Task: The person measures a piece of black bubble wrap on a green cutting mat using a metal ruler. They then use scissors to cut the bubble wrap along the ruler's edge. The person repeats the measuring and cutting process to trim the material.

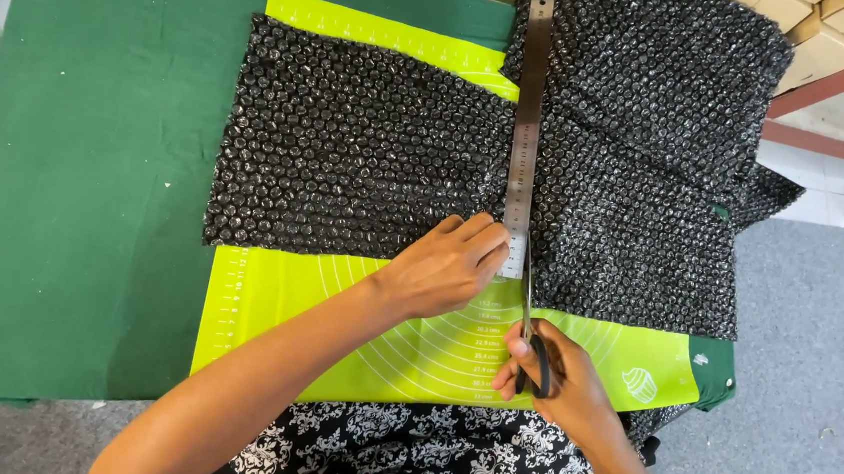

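Left hand [450,266] presses flat on the wrap [368,153] beside the ruler [527,125], pinning both so the edge guides the cut. Right hand [556,378], grip closed on the scissors [532,346], blades at the wrap's near edge (on the lime mat [266,305], green bench [84,190]). One each.

Left hand [450,264]: forearm bare, reaching from near left diagonally toward centre; palm down, fingers together and extended, pressed flat, fingertips pointing right. Right hand [557,373]: near centre-right, forearm bare, entering from the near right corner; fingers curled closed through handle loops, thumb uppermost, knuckles facing left. Hands near each other, not touching.
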